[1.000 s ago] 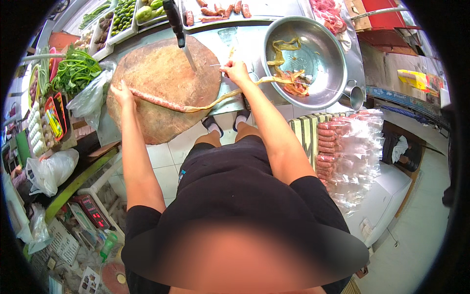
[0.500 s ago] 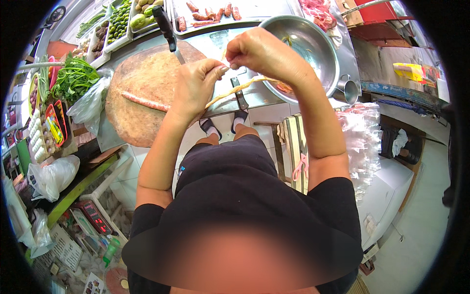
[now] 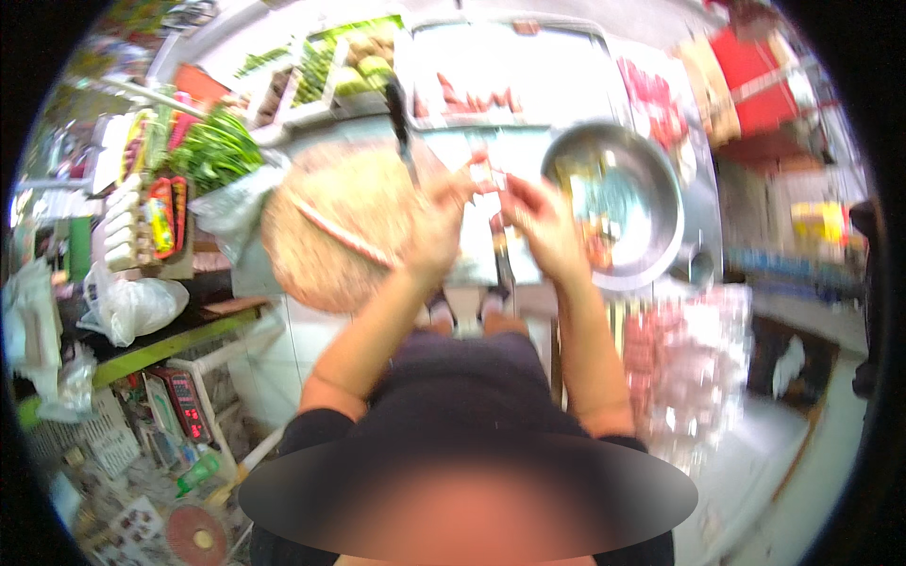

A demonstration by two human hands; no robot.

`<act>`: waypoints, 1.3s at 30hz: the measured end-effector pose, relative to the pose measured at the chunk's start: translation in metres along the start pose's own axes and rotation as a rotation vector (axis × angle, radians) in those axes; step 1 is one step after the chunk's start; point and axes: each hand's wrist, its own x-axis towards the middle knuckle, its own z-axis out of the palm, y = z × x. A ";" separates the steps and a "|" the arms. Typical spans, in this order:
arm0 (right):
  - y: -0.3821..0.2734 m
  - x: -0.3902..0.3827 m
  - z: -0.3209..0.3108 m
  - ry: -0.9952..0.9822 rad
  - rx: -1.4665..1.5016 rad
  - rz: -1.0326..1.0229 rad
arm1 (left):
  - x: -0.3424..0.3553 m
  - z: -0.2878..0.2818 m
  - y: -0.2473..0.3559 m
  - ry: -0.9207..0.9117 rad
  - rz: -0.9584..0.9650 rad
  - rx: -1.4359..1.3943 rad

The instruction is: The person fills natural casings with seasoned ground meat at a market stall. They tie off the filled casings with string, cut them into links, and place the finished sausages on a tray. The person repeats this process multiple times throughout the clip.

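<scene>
The long sausage (image 3: pixel 344 233) lies slantwise on the round wooden block (image 3: pixel 316 269), its lower end beside the left hand (image 3: pixel 436 226). The right hand (image 3: pixel 540 222) is near it, fingertips close to the left's; through the blur, I cannot tell whether either grip is closed or holding anything. A metal bowl (image 3: pixel 662 203) stands rightward on the bench (image 3: pixel 472 140).

Round brown wooden board (image 3: pixel 311 266) left, round silver metal bowl (image 3: pixel 656 222) right, black-handled knife (image 3: pixel 502 259) lying between. Long thin pinkish sausage (image 3: pixel 347 234) on board. Behind: rectangular silver metal tray (image 3: pixel 510 57), short red sausages (image 3: pixel 472 104) in it. Leafy green bunch (image 3: pixel 217 149) left of board; clear plastic sausage packs (image 3: pixel 684 373) front-right of bowl.
</scene>
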 end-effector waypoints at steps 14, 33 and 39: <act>0.016 -0.017 -0.008 0.150 0.075 -0.269 | 0.005 0.014 0.020 -0.142 -0.300 -0.435; 0.022 -0.022 0.011 0.136 0.210 -0.220 | -0.023 0.027 0.004 -0.165 0.128 1.092; 0.013 -0.013 0.001 0.141 0.524 -0.125 | -0.016 0.044 0.010 0.002 0.570 0.918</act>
